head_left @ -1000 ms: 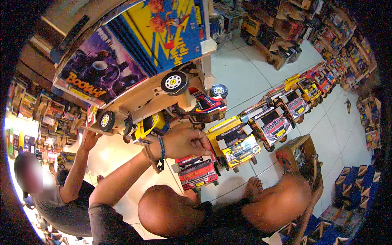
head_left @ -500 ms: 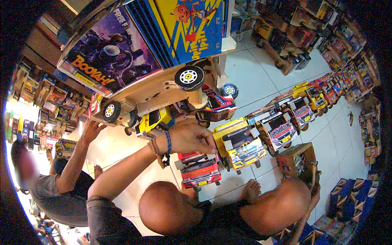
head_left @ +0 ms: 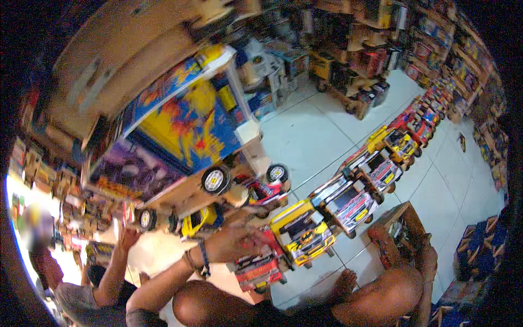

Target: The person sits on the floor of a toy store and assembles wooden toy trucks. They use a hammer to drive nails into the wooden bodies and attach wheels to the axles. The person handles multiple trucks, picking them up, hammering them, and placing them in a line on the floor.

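My left hand [head_left: 231,245], wearing a dark bracelet, hovers by a red toy truck [head_left: 260,267] near the front; its fingers are smeared by motion. A yellow toy truck [head_left: 302,231] stands just right of it. My right hand [head_left: 428,256] grips the right side of an open wooden box [head_left: 393,220] beside my right knee. Small things lie inside the box, too dim to name. A big toy truck [head_left: 190,131] with blue, yellow and purple picture panels is tilted above my left hand, its wheels showing. Another person's hand [head_left: 128,237] is at its lower left end.
A row of toy trucks [head_left: 348,204] runs across the tiled floor [head_left: 310,128] toward the far right. Stacked toy trucks and boxes [head_left: 354,60] line the back. Blue-sided wooden pieces [head_left: 479,245] lie at the right. The other person [head_left: 81,297] sits at the left.
My view has shifted, and the big toy truck now shows lower, with more of its top. My left hand stays near the red truck. More of my right hand shows at the box.
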`<state>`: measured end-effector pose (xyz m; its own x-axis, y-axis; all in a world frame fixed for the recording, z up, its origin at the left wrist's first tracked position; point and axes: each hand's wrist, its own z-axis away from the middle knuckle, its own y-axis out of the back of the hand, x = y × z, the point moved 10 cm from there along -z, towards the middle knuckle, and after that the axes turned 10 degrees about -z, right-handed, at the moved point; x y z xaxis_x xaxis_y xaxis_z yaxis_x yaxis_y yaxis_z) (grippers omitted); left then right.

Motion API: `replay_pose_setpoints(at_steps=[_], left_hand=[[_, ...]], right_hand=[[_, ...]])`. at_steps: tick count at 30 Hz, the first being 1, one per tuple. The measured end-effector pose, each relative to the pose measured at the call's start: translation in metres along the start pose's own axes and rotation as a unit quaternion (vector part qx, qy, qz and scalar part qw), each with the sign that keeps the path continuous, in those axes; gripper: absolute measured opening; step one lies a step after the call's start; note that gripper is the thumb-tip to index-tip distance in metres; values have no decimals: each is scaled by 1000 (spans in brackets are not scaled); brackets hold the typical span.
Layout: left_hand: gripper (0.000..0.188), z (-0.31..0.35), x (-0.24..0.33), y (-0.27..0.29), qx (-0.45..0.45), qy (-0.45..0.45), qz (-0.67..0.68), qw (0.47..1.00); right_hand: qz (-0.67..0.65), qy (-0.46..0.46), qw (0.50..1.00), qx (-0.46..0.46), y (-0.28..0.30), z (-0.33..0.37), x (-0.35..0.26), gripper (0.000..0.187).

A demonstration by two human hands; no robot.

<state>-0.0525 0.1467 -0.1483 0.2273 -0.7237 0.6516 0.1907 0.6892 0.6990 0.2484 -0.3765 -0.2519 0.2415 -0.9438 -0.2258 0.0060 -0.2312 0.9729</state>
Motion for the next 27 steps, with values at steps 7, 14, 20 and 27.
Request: replay_pose_setpoints(at_steps=[7, 14, 20, 27], left_hand=[[52, 16, 15, 11, 3, 93, -79, 993], [36, 3, 73, 23, 110, 14, -188, 976], [39, 44, 115, 24, 84, 74, -236, 965], [38, 137, 216, 66, -9, 218, -144, 965]], right_hand=[[176, 0, 967, -183, -22, -41, -11, 29], [114, 38, 970, -212, -45, -51, -7, 24], [79, 55, 977, -190, 12, -19, -20, 27], [-68, -27, 977, -201, 138, 56, -66, 35]])
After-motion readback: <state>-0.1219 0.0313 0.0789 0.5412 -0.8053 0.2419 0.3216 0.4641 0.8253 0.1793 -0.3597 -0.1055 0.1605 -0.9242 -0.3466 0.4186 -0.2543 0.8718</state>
